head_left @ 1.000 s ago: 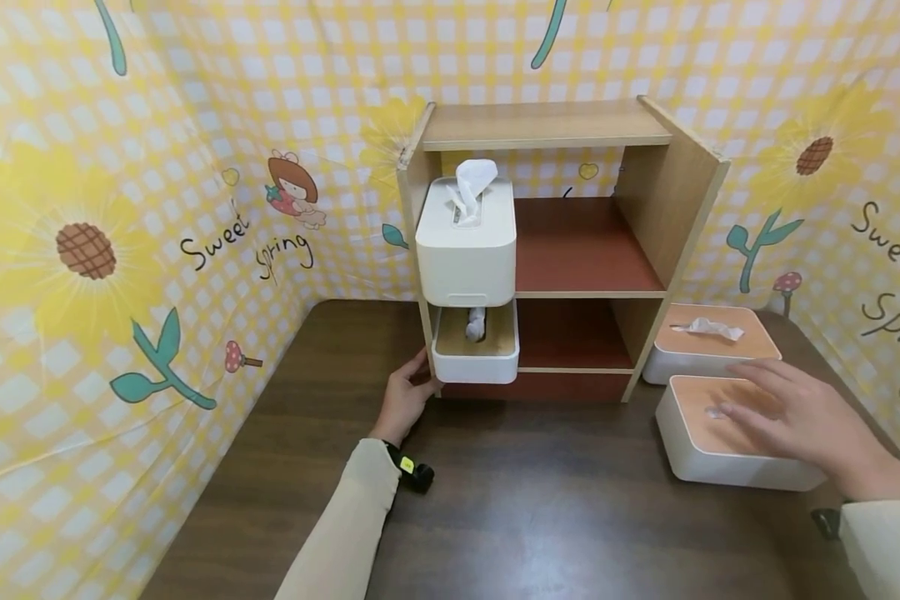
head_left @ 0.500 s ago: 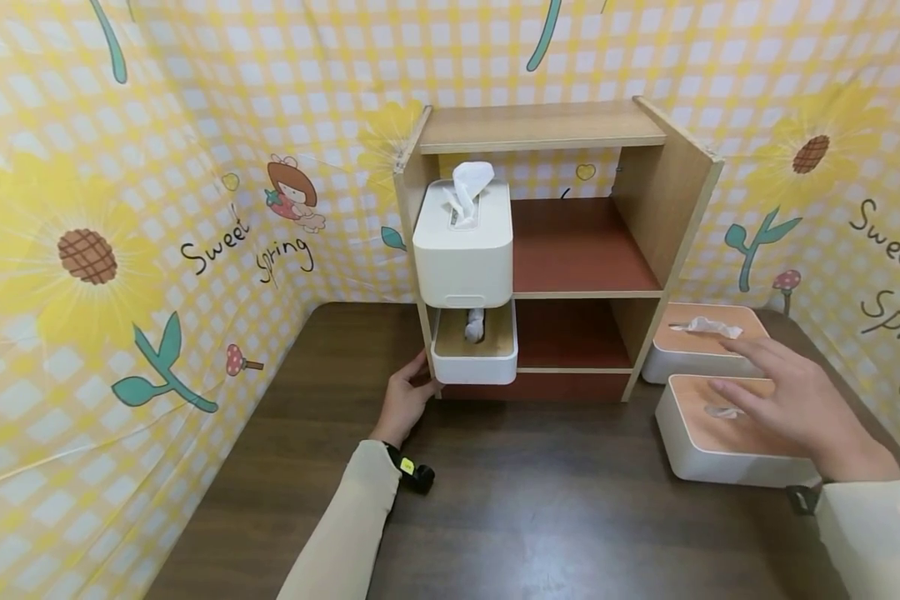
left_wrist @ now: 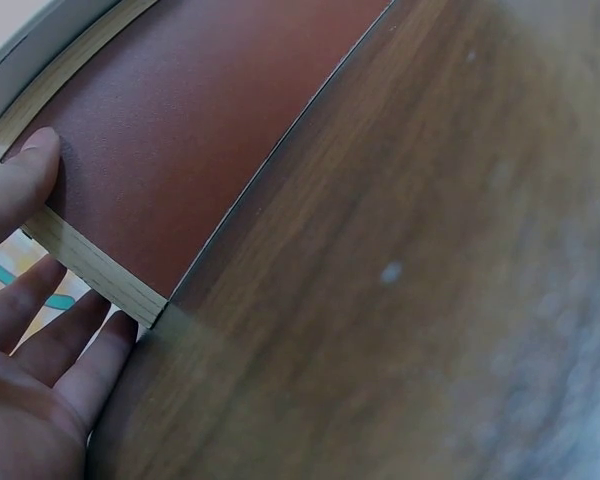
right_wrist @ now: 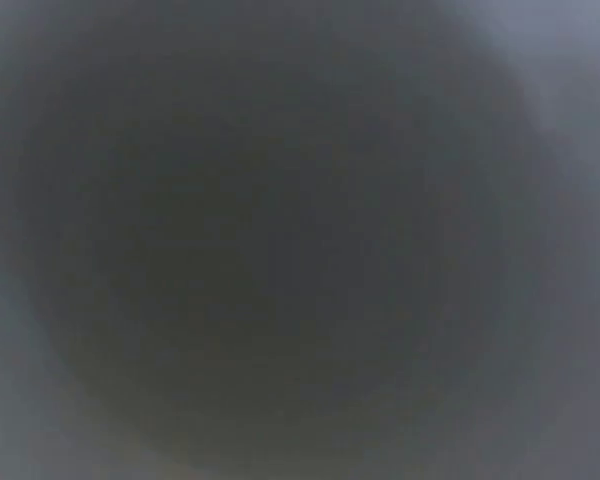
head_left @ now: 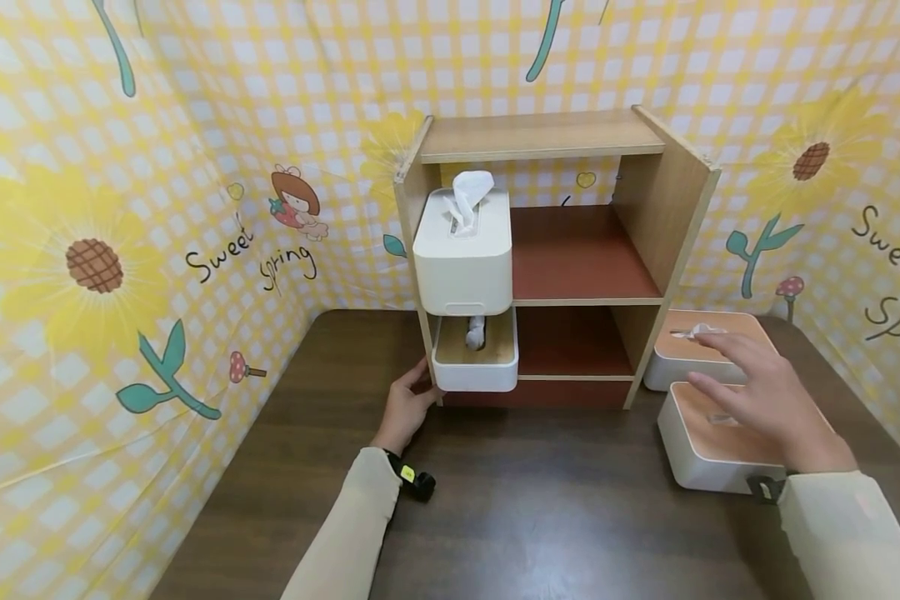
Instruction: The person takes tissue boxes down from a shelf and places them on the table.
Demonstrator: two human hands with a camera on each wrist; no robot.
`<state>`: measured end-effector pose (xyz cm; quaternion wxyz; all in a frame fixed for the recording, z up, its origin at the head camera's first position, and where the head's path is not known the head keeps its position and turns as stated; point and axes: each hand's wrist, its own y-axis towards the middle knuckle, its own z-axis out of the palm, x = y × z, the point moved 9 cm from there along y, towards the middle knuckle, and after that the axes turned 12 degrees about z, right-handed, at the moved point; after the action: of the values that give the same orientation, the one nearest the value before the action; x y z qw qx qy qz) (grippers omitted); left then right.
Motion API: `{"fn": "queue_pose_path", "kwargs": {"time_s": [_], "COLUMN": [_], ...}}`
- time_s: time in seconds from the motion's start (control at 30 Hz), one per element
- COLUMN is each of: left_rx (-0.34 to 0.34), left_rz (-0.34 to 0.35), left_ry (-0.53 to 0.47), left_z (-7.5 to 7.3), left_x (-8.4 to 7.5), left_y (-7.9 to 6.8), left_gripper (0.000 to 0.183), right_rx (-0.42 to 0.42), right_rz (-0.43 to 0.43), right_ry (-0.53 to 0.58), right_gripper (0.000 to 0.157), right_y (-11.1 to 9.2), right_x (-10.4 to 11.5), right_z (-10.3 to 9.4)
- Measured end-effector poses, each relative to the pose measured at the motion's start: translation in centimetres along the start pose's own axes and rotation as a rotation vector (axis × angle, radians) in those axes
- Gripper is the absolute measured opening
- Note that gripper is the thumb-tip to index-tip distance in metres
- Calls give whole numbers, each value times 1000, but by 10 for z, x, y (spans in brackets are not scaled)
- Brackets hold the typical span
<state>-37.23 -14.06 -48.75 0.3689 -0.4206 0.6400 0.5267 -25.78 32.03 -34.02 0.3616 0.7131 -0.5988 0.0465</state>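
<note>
Nearer tissue box (head_left: pixel 708 442) by the worktop's (head_left: pixel 540 517) right edge, beneath the spread right hand (head_left: pixel 768 404).
That hand's fingers stand well apart, holding nothing (whether they brush the box cannot be told). Toward the worktop's far edge, the left hand (head_left: pixel 405 412) pinches the shelf unit's (head_left: pixel 585 267) left side panel between thumb and fingers. Good handling likely means spanning the box's walls squarely, clear of the farther box (head_left: pixel 678 354), the left hand steadying the shelf unit.
</note>
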Motion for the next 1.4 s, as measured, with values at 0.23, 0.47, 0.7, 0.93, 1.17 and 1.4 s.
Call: {"fn": "queue_pose_path", "kwargs": {"time_s": [0.23, 0.47, 0.7, 0.93, 1.17, 1.4], "left_rx": [-32, -43, -28, -33, -29, -25], "left_rz": [20, 52, 44, 36, 24, 22], "left_ry": [-15, 2, -5, -10, 3, 5], "left_z": [-2, -2, 0, -1, 0, -1], "left_x": [8, 7, 7, 5, 4, 4], "left_y": [2, -1, -2, -1, -1, -1], "left_gripper": [64, 64, 64, 64, 64, 64], "right_rx": [-41, -49, -3, -14, -31, -44], "right_rz": [10, 51, 111, 139, 118, 183], "right_ry": [42, 36, 70, 187, 299, 354], "right_gripper": [53, 54, 61, 66, 69, 76], "right_y": [8, 13, 11, 12, 18, 26], "right_x": [6, 8, 10, 14, 22, 26], "right_z": [9, 14, 19, 21, 27, 31]}}
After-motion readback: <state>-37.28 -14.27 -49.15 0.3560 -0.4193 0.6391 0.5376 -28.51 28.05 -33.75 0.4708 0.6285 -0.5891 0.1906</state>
